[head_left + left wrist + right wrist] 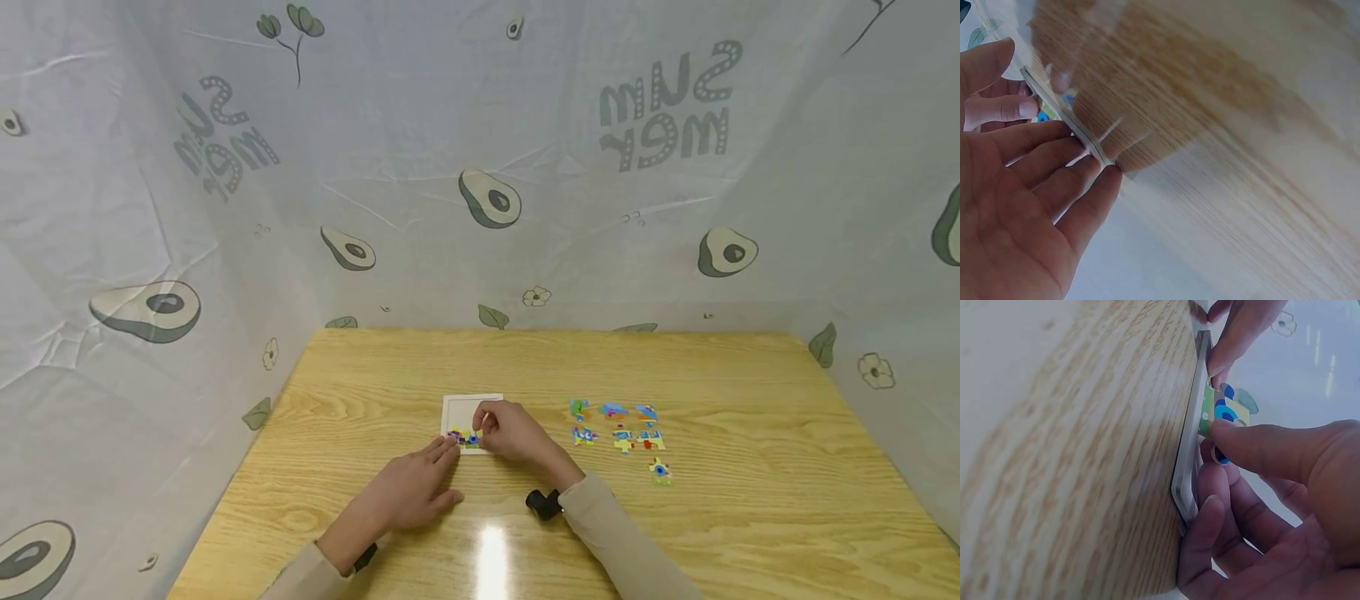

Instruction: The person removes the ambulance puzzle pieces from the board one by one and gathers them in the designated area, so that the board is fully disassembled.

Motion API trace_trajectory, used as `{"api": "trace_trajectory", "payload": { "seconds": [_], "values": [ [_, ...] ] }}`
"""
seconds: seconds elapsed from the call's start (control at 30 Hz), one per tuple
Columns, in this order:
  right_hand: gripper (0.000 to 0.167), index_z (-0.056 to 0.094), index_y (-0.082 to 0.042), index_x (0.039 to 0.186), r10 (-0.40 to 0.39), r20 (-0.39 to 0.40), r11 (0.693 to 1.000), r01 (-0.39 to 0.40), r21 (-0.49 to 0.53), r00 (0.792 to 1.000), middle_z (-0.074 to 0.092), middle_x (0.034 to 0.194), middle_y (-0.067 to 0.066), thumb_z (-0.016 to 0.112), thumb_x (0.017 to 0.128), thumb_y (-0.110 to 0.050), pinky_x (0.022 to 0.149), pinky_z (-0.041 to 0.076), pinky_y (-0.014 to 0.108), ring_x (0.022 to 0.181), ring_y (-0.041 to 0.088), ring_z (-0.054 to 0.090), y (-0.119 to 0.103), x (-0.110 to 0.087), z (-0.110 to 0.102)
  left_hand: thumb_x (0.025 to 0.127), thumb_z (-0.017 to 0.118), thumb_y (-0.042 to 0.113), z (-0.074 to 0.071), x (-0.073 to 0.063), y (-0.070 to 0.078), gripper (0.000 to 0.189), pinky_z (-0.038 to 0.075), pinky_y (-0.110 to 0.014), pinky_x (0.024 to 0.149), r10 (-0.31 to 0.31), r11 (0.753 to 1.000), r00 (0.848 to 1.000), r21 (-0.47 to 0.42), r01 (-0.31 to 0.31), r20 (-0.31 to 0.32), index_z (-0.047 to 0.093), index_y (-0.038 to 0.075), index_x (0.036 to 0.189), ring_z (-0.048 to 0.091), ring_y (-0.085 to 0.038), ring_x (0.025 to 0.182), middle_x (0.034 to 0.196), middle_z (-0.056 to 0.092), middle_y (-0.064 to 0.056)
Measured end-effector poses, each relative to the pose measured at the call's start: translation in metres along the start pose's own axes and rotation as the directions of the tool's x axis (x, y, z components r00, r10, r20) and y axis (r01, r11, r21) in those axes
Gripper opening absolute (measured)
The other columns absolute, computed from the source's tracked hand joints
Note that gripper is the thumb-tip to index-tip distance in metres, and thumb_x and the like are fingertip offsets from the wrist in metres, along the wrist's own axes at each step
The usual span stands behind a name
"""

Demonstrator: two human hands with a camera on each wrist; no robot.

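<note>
A small white puzzle tray (474, 397) lies on the wooden table, with joined colourful pieces (456, 436) along its near edge. My left hand (408, 492) lies flat beside it, fingers straight and fingertips on the tray's near-left edge. Over the tray, my right hand (513, 429) pinches a jigsaw piece (1225, 414) between thumb and fingers. The piece is green, blue and yellow with a round eye-like ring, tilted up at the tray's edge in the right wrist view. Part of it is hidden by the thumb.
Several loose jigsaw pieces lie in rows to the right of the tray, among them a green one (579, 408), a yellow one (623, 445) and one with a blue ring (660, 471). A patterned white curtain (555, 267) surrounds the table (720, 392).
</note>
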State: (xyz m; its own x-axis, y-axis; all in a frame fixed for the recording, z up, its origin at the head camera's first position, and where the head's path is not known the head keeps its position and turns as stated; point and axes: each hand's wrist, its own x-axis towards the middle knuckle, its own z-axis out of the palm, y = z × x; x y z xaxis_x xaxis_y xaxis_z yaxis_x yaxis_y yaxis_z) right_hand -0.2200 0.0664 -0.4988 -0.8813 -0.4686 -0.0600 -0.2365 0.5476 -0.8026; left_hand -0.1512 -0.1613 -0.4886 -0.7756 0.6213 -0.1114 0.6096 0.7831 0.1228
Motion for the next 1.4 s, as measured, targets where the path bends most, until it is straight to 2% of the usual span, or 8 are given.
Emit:
{"api": "trace_trajectory", "payload": {
  "seconds": [0.23,0.43,0.63,0.8,0.93,1.07,1.27,1.4],
  "values": [
    [0.018,0.068,-0.007,0.097,-0.015,0.02,1.0,0.015,0.012,1.0,0.063,0.082,0.001,0.071,0.086,0.007,0.064,0.044,0.023,0.074,0.013,0.055,-0.001,-0.004,0.0,0.106,0.058,0.047,0.0,-0.002,0.001,0.069,0.052,-0.047,0.115,-0.005,1.0,1.0,0.002,0.004,0.014,0.048,0.001,0.156,0.049,-0.031,0.151,0.163,0.048,-0.016],
    [0.018,0.069,-0.004,0.103,-0.027,-0.007,0.999,0.027,0.041,1.0,0.067,0.088,0.006,0.063,0.091,0.008,0.069,0.049,0.024,0.079,0.013,0.059,-0.006,-0.011,-0.009,0.106,0.058,0.047,-0.001,-0.001,0.0,0.068,0.054,-0.046,0.114,0.0,1.0,1.0,0.01,0.0,0.002,0.049,0.001,0.156,0.049,-0.029,0.151,0.163,0.049,-0.015],
    [0.008,0.074,-0.003,0.102,-0.034,-0.062,0.994,0.04,0.106,0.998,0.073,0.093,0.008,0.072,0.095,-0.001,0.075,0.057,0.025,0.083,0.011,0.065,-0.011,-0.023,-0.03,0.105,0.06,0.046,-0.001,0.0,0.0,0.068,0.055,-0.046,0.112,0.001,1.0,1.0,0.006,-0.001,-0.007,0.049,0.002,0.156,0.05,-0.03,0.151,0.163,0.049,-0.015],
    [0.012,0.081,-0.007,0.106,-0.06,-0.112,0.991,0.073,0.111,0.992,0.079,0.103,0.009,0.074,0.096,-0.009,0.079,0.059,0.025,0.088,0.013,0.07,-0.008,-0.037,-0.049,0.105,0.06,0.048,0.0,0.0,-0.001,0.069,0.054,-0.046,0.114,-0.001,1.0,1.0,0.01,0.001,-0.001,0.048,0.003,0.157,0.05,-0.029,0.151,0.164,0.048,-0.015],
    [0.018,0.081,-0.006,0.113,-0.029,-0.145,0.984,0.054,0.17,0.989,0.079,0.113,0.013,0.075,0.098,-0.014,0.08,0.064,0.033,0.092,0.024,0.074,-0.003,-0.053,-0.064,0.105,0.06,0.046,0.0,-0.001,-0.001,0.069,0.053,-0.046,0.114,0.001,1.0,1.0,0.006,-0.001,0.004,0.047,0.002,0.157,0.049,-0.028,0.152,0.164,0.047,-0.015],
    [0.025,0.078,-0.003,0.119,0.02,-0.164,0.972,0.019,0.236,0.986,0.078,0.113,0.016,0.075,0.098,-0.016,0.081,0.065,0.045,0.095,0.034,0.075,0.005,-0.07,-0.081,0.106,0.059,0.045,-0.001,-0.002,0.0,0.068,0.053,-0.045,0.114,0.001,1.0,1.0,0.003,-0.001,0.012,0.047,0.002,0.157,0.048,-0.027,0.153,0.165,0.046,-0.014],
    [0.029,0.076,0.0,0.12,0.059,-0.191,0.965,-0.007,0.261,0.98,0.078,0.111,0.018,0.077,0.097,-0.018,0.079,0.065,0.038,0.092,0.022,0.077,0.018,-0.095,-0.104,0.106,0.059,0.044,-0.001,-0.002,0.001,0.068,0.053,-0.045,0.115,0.005,1.0,1.0,0.009,-0.005,0.011,0.046,0.002,0.158,0.048,-0.027,0.153,0.165,0.047,-0.015],
    [0.031,0.074,0.001,0.122,0.091,-0.208,0.959,-0.03,0.282,0.974,0.078,0.113,0.021,0.076,0.098,-0.018,0.08,0.066,0.037,0.093,0.02,0.078,0.027,-0.11,-0.117,0.106,0.059,0.043,-0.001,-0.002,0.0,0.067,0.054,-0.044,0.114,0.014,1.0,1.0,0.026,-0.014,0.001,0.047,0.001,0.157,0.048,-0.028,0.152,0.163,0.048,-0.015]
  ]
}}
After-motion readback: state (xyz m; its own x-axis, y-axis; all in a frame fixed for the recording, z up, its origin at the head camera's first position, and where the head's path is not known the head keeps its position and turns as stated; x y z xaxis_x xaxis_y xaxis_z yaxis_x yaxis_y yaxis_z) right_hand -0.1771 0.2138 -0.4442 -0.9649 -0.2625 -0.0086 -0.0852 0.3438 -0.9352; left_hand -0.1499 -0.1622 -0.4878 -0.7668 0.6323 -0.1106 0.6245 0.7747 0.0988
